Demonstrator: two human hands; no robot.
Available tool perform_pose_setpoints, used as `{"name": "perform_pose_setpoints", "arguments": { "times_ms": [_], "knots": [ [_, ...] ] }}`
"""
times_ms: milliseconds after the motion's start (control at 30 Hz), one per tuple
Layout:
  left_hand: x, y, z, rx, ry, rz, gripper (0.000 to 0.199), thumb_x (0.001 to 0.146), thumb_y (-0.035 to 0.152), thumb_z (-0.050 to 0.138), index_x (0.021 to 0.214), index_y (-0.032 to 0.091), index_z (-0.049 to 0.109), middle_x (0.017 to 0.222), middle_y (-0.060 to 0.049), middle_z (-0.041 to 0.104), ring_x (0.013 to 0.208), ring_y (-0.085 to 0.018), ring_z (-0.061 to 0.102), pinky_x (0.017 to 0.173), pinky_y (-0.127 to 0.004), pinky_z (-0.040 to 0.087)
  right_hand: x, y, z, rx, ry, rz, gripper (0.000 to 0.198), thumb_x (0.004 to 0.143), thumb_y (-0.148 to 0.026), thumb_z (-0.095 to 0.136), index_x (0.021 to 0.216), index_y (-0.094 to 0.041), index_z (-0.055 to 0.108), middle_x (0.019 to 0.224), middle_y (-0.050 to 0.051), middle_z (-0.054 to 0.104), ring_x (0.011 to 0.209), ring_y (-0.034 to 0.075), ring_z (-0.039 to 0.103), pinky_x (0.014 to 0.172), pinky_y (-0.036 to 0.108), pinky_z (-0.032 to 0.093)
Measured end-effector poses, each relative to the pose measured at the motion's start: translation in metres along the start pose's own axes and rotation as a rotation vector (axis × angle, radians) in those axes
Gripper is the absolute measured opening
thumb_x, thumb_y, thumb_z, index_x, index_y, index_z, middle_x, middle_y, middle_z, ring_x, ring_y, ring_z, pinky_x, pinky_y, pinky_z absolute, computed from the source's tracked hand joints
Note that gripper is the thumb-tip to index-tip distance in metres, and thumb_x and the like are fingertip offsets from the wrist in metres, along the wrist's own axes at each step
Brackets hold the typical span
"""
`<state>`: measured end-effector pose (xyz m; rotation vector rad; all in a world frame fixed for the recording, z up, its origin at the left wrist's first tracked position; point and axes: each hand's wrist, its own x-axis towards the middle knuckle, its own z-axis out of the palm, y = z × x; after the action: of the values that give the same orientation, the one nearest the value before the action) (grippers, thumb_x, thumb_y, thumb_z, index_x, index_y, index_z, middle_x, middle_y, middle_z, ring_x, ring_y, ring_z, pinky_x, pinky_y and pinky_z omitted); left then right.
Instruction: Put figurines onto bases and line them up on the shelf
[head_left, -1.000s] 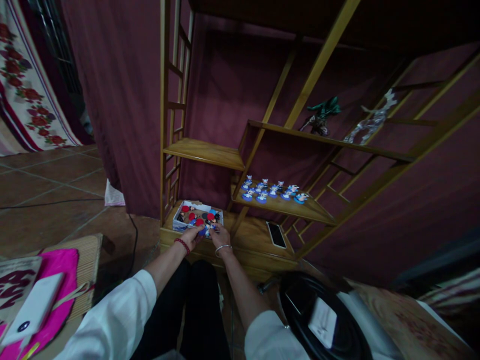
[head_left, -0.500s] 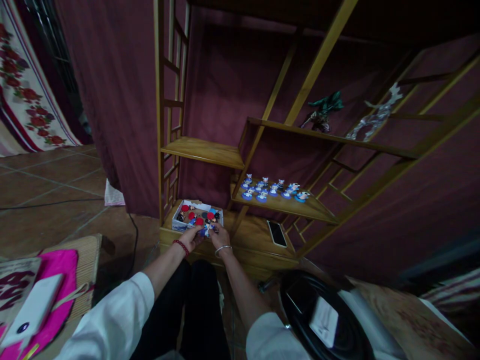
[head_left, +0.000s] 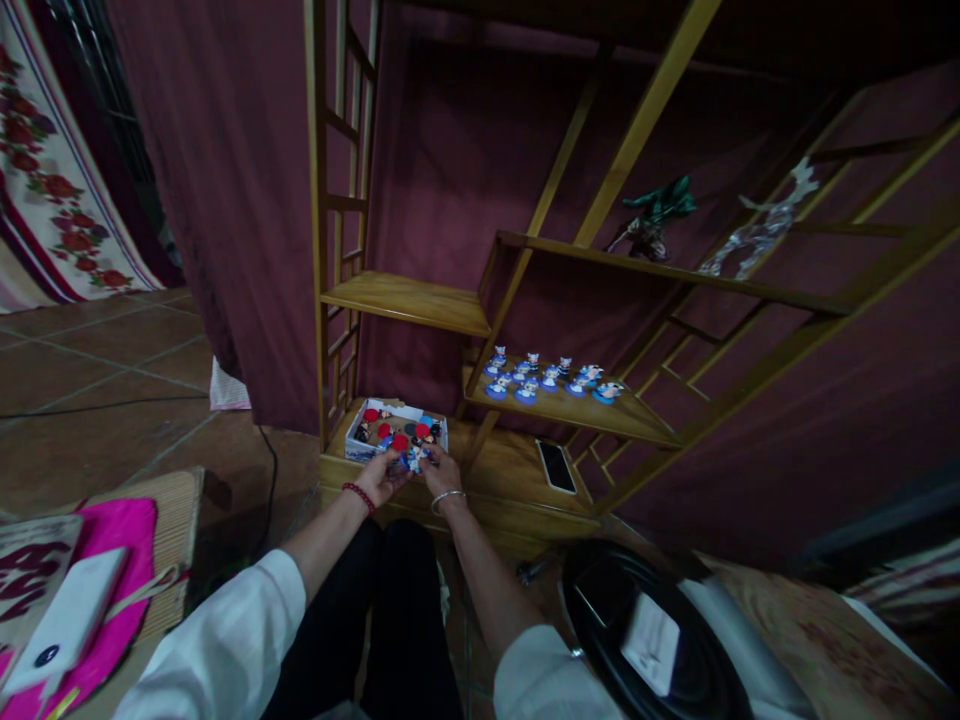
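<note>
A small blue-and-white figurine (head_left: 415,459) is held between my two hands, just in front of a white box. My left hand (head_left: 380,478), with a red bead bracelet at the wrist, has its fingers closed on the figurine's left side. From the right, my right hand (head_left: 441,472), wearing a silver bangle, pinches the same figurine. Inside the open cardboard box (head_left: 352,449) lie several figurines with red, black and blue round bases. On the shelf to the right stand several blue-and-white figurines (head_left: 550,377) on blue bases. Fine details of the held figurine are too small to make out.
A phone (head_left: 556,467) lies on the bottom shelf (head_left: 501,470). Higher up stand a green figure (head_left: 660,215) and a clear, glassy figure (head_left: 765,228). A black round stool (head_left: 600,600) is at my right. At left, a white power bank (head_left: 71,620) rests on pink cloth.
Both hands stay at nearly the same spot with the figurine, which seems slightly turned. The view has shifted a little; the shelved figurines look unchanged.
</note>
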<state>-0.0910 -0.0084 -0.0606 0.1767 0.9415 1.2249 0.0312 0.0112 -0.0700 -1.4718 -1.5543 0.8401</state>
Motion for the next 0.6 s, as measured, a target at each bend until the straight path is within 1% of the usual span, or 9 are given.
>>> {"name": "perform_pose_setpoints", "arguments": {
  "times_ms": [267, 433, 600],
  "knots": [
    [-0.0009, 0.0012, -0.0051, -0.022, -0.042, -0.023, 0.009, 0.071, 0.007, 0.045, 0.075, 0.013, 0.051, 0.065, -0.005, 0.059, 0.06, -0.012, 0.058, 0.065, -0.027, 0.049, 0.0006, 0.0044, 0.0014, 0.024, -0.001, -0.016, 0.034, 0.065, -0.026, 0.047, 0.096, -0.024, 0.061, 0.081, -0.002, 0.063, 0.075, 0.014, 0.058, 0.072, 0.029, 0.048],
    [-0.0044, 0.002, -0.0067, -0.046, -0.079, -0.036, 0.011, 0.071, 0.006, 0.045, 0.077, 0.012, 0.052, 0.067, -0.005, 0.06, 0.061, -0.011, 0.058, 0.066, -0.026, 0.049, 0.0026, 0.0052, 0.0008, 0.013, -0.018, -0.028, 0.032, 0.064, -0.025, 0.048, 0.093, -0.024, 0.061, 0.081, -0.002, 0.063, 0.075, 0.014, 0.058, 0.074, 0.029, 0.047],
    [-0.0031, 0.0008, -0.0094, -0.106, -0.12, -0.031, 0.015, 0.072, 0.004, 0.045, 0.082, 0.012, 0.053, 0.068, -0.005, 0.061, 0.063, -0.011, 0.059, 0.068, -0.028, 0.049, 0.0035, 0.0069, 0.0012, 0.057, -0.036, -0.034, 0.033, 0.064, -0.026, 0.051, 0.096, -0.024, 0.059, 0.079, -0.003, 0.064, 0.074, 0.014, 0.059, 0.074, 0.03, 0.047]
  ]
}}
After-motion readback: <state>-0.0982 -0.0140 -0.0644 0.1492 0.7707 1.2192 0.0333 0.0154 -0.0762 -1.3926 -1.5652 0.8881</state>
